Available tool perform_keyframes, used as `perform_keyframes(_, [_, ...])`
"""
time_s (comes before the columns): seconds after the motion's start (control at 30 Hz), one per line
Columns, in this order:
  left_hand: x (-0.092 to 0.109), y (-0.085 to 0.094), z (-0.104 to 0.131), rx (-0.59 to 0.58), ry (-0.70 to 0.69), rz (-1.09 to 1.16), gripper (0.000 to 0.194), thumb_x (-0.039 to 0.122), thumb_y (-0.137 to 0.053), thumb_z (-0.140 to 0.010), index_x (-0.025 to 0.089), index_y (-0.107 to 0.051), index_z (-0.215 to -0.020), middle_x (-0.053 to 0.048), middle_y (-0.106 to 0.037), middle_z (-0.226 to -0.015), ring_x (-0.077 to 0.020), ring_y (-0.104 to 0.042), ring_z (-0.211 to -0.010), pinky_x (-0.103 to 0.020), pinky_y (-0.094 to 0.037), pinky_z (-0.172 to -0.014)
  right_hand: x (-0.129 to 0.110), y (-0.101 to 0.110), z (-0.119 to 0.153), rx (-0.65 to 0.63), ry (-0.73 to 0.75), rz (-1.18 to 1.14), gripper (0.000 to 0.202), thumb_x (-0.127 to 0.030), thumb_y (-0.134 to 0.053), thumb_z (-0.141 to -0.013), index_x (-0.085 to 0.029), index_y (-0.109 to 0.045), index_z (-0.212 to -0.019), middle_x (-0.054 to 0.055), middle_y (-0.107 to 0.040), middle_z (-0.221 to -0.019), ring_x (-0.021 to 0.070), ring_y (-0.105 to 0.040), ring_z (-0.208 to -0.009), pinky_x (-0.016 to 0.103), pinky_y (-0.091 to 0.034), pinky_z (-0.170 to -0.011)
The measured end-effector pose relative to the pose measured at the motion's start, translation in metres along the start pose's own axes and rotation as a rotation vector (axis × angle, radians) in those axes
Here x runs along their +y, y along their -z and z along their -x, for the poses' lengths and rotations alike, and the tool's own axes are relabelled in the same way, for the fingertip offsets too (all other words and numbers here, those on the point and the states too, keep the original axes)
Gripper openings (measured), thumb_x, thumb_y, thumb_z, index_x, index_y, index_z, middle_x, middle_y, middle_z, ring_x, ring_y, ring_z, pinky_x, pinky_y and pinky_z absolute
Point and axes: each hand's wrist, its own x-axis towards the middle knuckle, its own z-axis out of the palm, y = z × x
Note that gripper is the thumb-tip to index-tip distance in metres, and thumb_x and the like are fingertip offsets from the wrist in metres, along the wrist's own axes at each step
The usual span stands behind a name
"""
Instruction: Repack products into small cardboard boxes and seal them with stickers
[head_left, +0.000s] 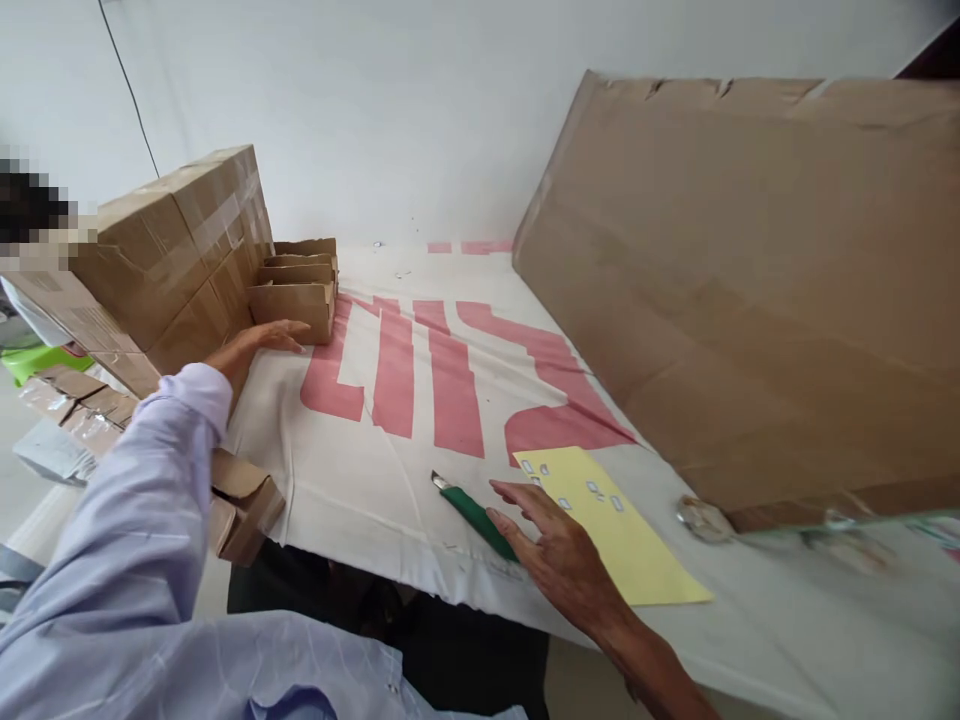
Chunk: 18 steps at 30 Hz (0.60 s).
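Observation:
My left hand [279,338] reaches to the front of a row of small open cardboard boxes [291,308] at the left of the cloth-covered table [352,500]. Its fingers are stretched out and nothing shows in them; whether they touch the nearest box I cannot tell. My right hand [551,540] hovers at the near edge, thumb and fingers apart, holding nothing. Beside its thumb lies a green utility knife [480,522], its tip pointing up and left. A yellow sheet [637,545] with several small labels lies partly under my right hand.
Large taped cartons [187,250] are stacked at the left, with smaller boxes [244,505] below. A big cardboard piece [742,290] leans at the right, near a tape roll [705,520]. Part of a person's head [30,205] shows at the far left. A white wall stands behind.

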Motion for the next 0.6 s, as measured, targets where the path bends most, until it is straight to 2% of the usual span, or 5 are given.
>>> perform_keyframes(0.1, [0.011, 0.024, 0.061, -0.104, -0.035, -0.004, 0.108, 0.038, -0.098, -0.068, 0.02, -0.053, -0.164, -0.015, -0.06, -0.166, -0.038, -0.058, -0.15, -0.047, -0.046, -0.124, 0.015, -0.007, 0.012, 0.027, 0.033, 0.134, 0.048, -0.062, -0.049, -0.107, -0.024, -0.075, -0.121, 0.017, -0.078, -0.121, 0.0354, -0.075, -0.115, 0.051, -0.062, -0.1])
perform_keyframes(0.2, [0.013, 0.03, 0.15, -0.201, -0.095, -0.071, 0.132, 0.047, -0.102, -0.051, 0.03, -0.047, -0.169, -0.015, -0.059, -0.167, -0.0427, -0.059, -0.15, -0.054, -0.047, -0.123, 0.023, -0.012, 0.022, 0.009, 0.052, 0.224, 0.04, -0.054, -0.053, -0.105, -0.025, -0.075, -0.123, 0.018, -0.077, -0.123, 0.0374, -0.072, -0.117, 0.053, -0.061, -0.1])
perform_keyframes(0.37, [-0.004, -0.015, 0.277, -0.161, -0.062, -0.136, 0.119, 0.035, -0.097, -0.041, 0.039, -0.064, -0.156, -0.014, -0.07, -0.154, -0.0446, -0.068, -0.14, -0.058, -0.056, -0.11, 0.021, -0.019, 0.026, -0.053, 0.047, 0.346, 0.033, -0.039, -0.058, -0.102, -0.024, -0.074, -0.126, 0.017, -0.077, -0.121, 0.0366, -0.07, -0.111, 0.05, -0.06, -0.093])
perform_keyframes(0.47, [-0.02, -0.043, 0.302, -0.049, -0.056, -0.272, 0.111, 0.027, -0.088, -0.044, 0.041, -0.067, -0.152, -0.016, -0.062, -0.164, -0.0511, -0.056, -0.152, -0.069, -0.05, -0.113, 0.014, -0.023, 0.023, -0.095, 0.03, 0.406, 0.031, -0.033, -0.062, -0.1, -0.022, -0.074, -0.126, 0.017, -0.076, -0.12, 0.0355, -0.07, -0.108, 0.046, -0.058, -0.09])
perform_keyframes(0.6, [-0.027, -0.053, 0.288, 0.019, -0.098, -0.358, 0.102, 0.027, -0.079, -0.051, 0.039, -0.066, -0.151, -0.014, -0.064, -0.161, -0.0517, -0.059, -0.147, -0.068, -0.044, -0.118, 0.007, -0.03, 0.02, -0.126, -0.007, 0.479, 0.028, -0.03, -0.064, -0.101, -0.021, -0.074, -0.125, 0.016, -0.075, -0.118, 0.0342, -0.069, -0.109, 0.044, -0.055, -0.092])
